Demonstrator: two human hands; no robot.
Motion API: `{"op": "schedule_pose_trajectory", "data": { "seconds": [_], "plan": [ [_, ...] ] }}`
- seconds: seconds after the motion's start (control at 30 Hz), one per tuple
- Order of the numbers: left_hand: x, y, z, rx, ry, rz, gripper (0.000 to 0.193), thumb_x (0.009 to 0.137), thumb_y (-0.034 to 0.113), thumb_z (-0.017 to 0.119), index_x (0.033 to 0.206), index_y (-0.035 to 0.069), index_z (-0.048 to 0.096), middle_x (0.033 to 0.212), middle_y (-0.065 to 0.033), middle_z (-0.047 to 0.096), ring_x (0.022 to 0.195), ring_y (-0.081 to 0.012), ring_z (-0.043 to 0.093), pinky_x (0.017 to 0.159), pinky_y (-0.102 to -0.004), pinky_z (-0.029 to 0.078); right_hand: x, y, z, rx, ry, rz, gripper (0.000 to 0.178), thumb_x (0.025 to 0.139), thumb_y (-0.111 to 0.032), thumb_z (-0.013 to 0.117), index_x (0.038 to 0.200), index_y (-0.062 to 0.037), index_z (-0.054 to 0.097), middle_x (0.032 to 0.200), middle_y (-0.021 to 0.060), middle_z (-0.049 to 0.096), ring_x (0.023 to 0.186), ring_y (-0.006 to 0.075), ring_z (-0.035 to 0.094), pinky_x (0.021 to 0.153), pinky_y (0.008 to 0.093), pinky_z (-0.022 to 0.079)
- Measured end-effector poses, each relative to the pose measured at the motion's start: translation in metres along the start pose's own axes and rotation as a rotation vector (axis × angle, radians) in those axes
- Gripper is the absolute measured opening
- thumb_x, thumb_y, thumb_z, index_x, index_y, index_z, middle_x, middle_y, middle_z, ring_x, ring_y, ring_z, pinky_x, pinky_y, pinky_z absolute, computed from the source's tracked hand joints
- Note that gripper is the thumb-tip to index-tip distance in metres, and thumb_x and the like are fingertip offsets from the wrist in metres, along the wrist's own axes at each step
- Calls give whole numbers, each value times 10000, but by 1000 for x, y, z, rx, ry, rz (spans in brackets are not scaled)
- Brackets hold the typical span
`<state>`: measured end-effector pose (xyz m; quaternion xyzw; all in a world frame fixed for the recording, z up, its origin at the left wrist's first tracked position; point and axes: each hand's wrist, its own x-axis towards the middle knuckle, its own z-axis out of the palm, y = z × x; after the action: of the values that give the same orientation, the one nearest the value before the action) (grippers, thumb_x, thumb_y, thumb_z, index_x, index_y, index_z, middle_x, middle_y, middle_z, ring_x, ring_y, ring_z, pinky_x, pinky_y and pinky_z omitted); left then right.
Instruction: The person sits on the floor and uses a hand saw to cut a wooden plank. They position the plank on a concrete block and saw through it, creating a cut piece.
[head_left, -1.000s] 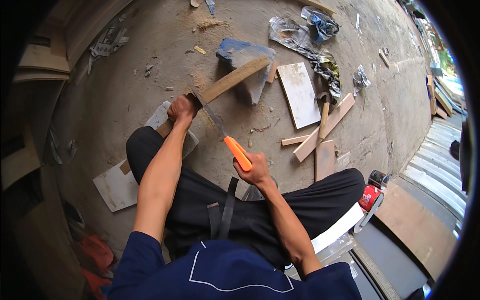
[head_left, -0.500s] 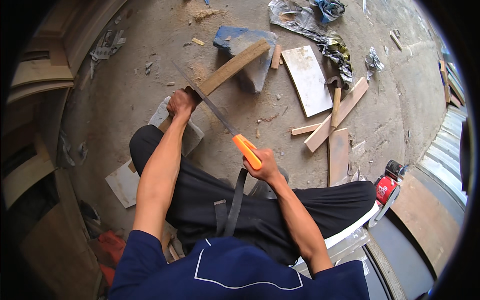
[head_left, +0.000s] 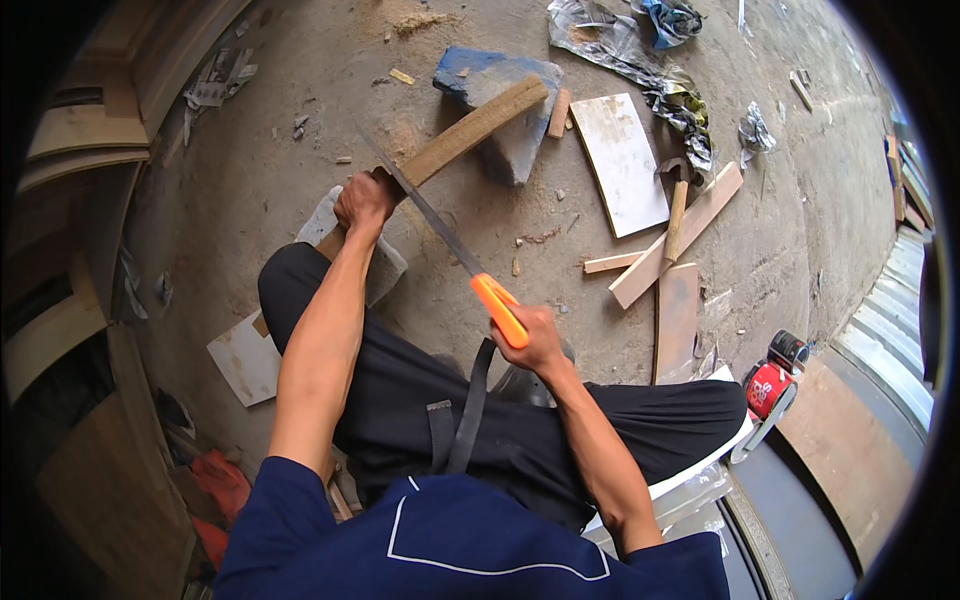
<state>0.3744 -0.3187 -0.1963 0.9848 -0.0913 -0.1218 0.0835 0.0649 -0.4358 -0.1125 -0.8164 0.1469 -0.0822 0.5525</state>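
My left hand point(head_left: 364, 203) is closed around a long wooden bar point(head_left: 478, 130), just left of the saw blade. The bar's far end rests on a blue-and-grey block point(head_left: 515, 150); its near part passes over a pale block point(head_left: 385, 275) beside my left knee. In my right hand point(head_left: 532, 338) is the orange handle of a handsaw point(head_left: 497, 308). Its thin blade slants up and left and crosses the bar right next to my left fist. How deep the blade sits in the wood cannot be made out.
A hammer point(head_left: 676, 225) lies over crossed wooden strips point(head_left: 700, 220) on the right. Near it are a white board point(head_left: 620, 165), crumpled foil point(head_left: 685, 110) and a brown plank point(head_left: 677, 310). A red tape roll on a dispenser point(head_left: 768, 388) stands by my right knee. Wooden frames point(head_left: 90, 140) line the left.
The saw and my right hand have shifted slightly down and to the right, drawing the blade back across the bar. My left hand keeps its grip on the bar.
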Motion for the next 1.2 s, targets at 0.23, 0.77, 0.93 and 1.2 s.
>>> {"op": "schedule_pose_trajectory", "data": {
  "seconds": [0.23,0.77,0.93,1.2],
  "plan": [
    [-8,12,-11,1,-40,15,337,841,278,514,833,6,711,874,-255,668,849,-420,663,707,-495,502,49,2,20,20,20,14,150,685,-126,701,790,-50,626,660,139,606,603,333,614,570,389,500],
    [-1,1,2,-71,35,11,304,797,220,521,727,-16,698,787,-265,654,753,-402,673,619,-499,476,25,-8,6,33,22,29,62,738,-86,655,751,-35,622,610,142,583,519,299,590,524,343,463],
    [-12,20,-11,-115,-53,-22,277,794,214,534,766,5,713,816,-249,668,793,-384,677,681,-471,472,90,-21,34,6,82,28,106,774,-116,641,760,-17,605,604,176,546,514,299,577,511,343,437],
    [-12,15,-7,-163,-82,-50,271,781,148,483,686,0,689,792,-242,667,775,-401,659,671,-477,428,25,-7,6,-42,-37,59,46,725,-58,646,716,-27,613,565,126,555,492,253,594,512,321,459]
  ]
}}
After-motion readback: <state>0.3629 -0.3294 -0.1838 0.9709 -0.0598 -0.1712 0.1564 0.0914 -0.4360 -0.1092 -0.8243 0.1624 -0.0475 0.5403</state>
